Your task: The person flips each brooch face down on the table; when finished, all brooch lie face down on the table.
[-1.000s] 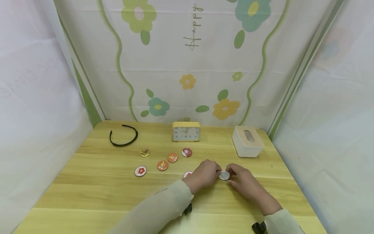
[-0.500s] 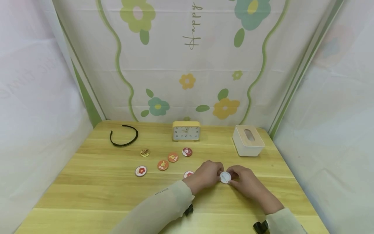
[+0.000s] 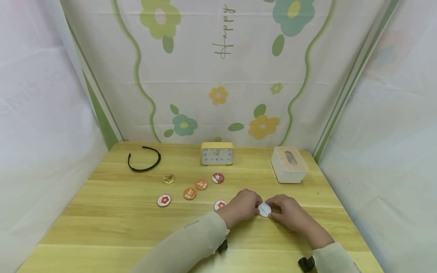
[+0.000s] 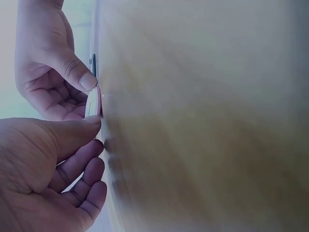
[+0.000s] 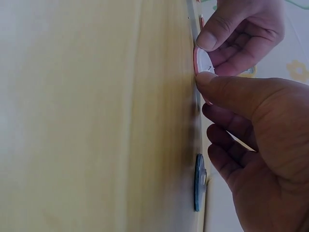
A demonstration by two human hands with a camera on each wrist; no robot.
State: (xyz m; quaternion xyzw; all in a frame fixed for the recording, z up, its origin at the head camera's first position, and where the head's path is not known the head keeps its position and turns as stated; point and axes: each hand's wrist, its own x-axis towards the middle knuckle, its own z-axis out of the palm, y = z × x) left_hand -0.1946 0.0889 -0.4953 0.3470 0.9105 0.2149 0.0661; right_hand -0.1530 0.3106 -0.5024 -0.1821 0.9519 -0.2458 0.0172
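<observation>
A round pin badge [image 3: 264,209] shows its white back in the head view, with a thin pin line across it. My left hand [image 3: 244,204] pinches its left edge between thumb and fingers. On the opposite edge, the thumb and fingers of my right hand [image 3: 288,214] pinch it too. The left wrist view shows the badge [image 4: 93,101] nearly edge-on between both thumbs. From the right wrist, a reddish rim is visible on the badge [image 5: 204,60], close to the tabletop. Beside my left wrist lies a white badge with a red flower [image 3: 220,205], partly covered.
Farther left lie two orange badges [image 3: 189,193], a red one [image 3: 218,178], a gold one [image 3: 168,179] and another flower badge [image 3: 164,200]. Behind them stand a yellow clock [image 3: 217,154], a black headband [image 3: 145,169] and a tissue box [image 3: 289,167]. A dark disc [image 5: 198,183] appears near my right hand.
Both hands have shifted slightly toward me with the badge. Its white back has tilted to face the head camera more fully than a second ago.
</observation>
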